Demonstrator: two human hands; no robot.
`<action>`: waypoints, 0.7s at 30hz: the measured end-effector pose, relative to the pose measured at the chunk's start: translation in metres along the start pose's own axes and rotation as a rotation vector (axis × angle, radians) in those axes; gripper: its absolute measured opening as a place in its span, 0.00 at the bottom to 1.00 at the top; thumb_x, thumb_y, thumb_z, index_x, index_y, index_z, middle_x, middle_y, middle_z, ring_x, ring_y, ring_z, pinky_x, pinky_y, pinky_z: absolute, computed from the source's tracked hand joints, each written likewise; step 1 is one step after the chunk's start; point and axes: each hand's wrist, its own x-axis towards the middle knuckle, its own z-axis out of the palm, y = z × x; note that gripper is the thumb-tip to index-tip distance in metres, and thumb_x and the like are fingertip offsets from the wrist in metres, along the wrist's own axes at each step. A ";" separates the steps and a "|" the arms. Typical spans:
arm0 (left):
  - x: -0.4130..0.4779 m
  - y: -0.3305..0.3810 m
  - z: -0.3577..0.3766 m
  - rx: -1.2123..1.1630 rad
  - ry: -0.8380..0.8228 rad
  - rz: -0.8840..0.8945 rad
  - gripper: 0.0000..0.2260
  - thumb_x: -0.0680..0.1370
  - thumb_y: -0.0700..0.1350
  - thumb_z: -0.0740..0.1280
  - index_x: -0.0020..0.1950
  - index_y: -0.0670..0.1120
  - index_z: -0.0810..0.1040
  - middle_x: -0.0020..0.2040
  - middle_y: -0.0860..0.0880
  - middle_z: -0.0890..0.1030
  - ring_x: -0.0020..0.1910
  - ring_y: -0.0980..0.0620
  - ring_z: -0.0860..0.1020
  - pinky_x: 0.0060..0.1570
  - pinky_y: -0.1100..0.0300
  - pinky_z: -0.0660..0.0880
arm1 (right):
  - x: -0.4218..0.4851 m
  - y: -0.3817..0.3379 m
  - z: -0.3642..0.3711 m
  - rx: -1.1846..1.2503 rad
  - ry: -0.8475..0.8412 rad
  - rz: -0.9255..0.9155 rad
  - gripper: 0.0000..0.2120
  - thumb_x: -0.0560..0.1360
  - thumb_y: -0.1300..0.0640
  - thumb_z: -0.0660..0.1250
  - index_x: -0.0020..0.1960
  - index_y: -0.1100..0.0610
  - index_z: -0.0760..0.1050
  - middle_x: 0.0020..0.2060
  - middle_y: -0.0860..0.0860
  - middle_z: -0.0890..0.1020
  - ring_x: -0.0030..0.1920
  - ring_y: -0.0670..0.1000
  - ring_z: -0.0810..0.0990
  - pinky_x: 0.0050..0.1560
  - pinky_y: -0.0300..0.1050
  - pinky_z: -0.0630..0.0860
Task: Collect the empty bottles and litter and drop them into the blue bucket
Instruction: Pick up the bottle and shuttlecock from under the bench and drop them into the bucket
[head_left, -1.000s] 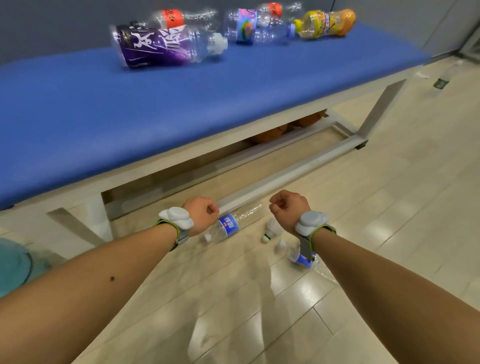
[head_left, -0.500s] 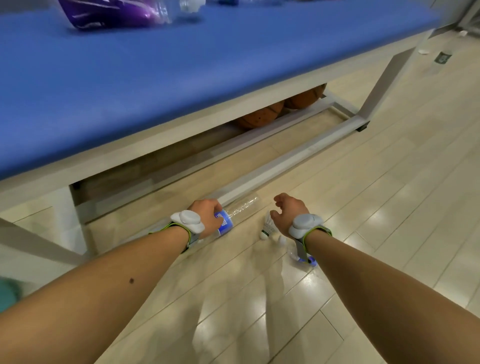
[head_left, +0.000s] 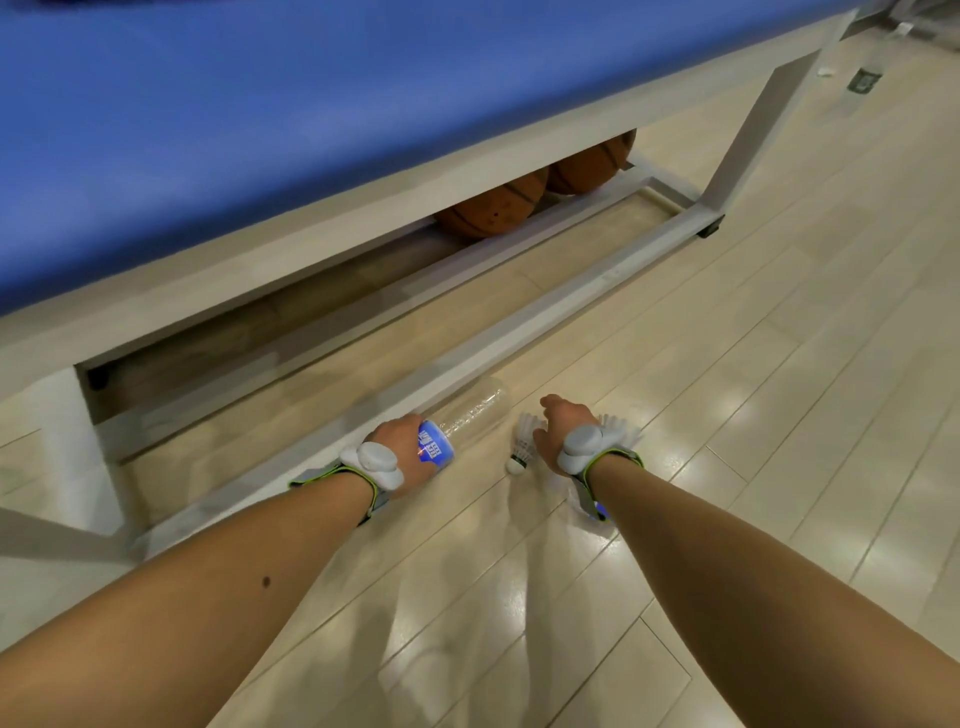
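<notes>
A clear empty bottle with a blue label lies on the wooden floor against the table's lower rail. My left hand is closed around its labelled end. A white shuttlecock lies just right of the bottle. My right hand hovers low over the floor beside it, fingers spread, touching nothing I can make out. White feathers of another shuttlecock show past that wrist, and a blue-capped item is mostly hidden under my right forearm. The blue bucket is out of view.
The blue-topped table fills the upper left, its grey frame rail running along the floor. Two basketballs sit under it. A small scrap and a floor socket lie at the far right.
I have bent lower, so the bottles on the table have left the view. My left hand went from a fist above the bottle to gripping it. My right hand opened near the shuttlecock.
</notes>
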 end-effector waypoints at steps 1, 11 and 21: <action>0.001 -0.001 0.002 -0.006 -0.008 0.004 0.17 0.70 0.51 0.67 0.56 0.46 0.74 0.52 0.47 0.81 0.48 0.47 0.79 0.46 0.61 0.73 | 0.001 0.000 0.002 -0.005 0.000 -0.001 0.22 0.79 0.55 0.58 0.71 0.60 0.62 0.67 0.56 0.74 0.66 0.56 0.73 0.63 0.45 0.72; -0.007 -0.008 0.001 -0.038 -0.119 0.026 0.08 0.79 0.46 0.60 0.43 0.51 0.63 0.36 0.54 0.64 0.39 0.53 0.66 0.29 0.76 0.63 | 0.004 -0.006 0.011 -0.135 -0.045 -0.044 0.13 0.75 0.60 0.63 0.58 0.60 0.77 0.55 0.56 0.81 0.55 0.56 0.80 0.46 0.44 0.74; -0.029 -0.005 -0.012 -0.101 0.006 -0.028 0.23 0.70 0.57 0.69 0.60 0.47 0.72 0.55 0.47 0.79 0.53 0.46 0.78 0.53 0.57 0.75 | -0.013 -0.010 -0.002 0.031 0.084 -0.117 0.12 0.77 0.59 0.57 0.50 0.59 0.79 0.49 0.58 0.82 0.45 0.57 0.77 0.41 0.42 0.67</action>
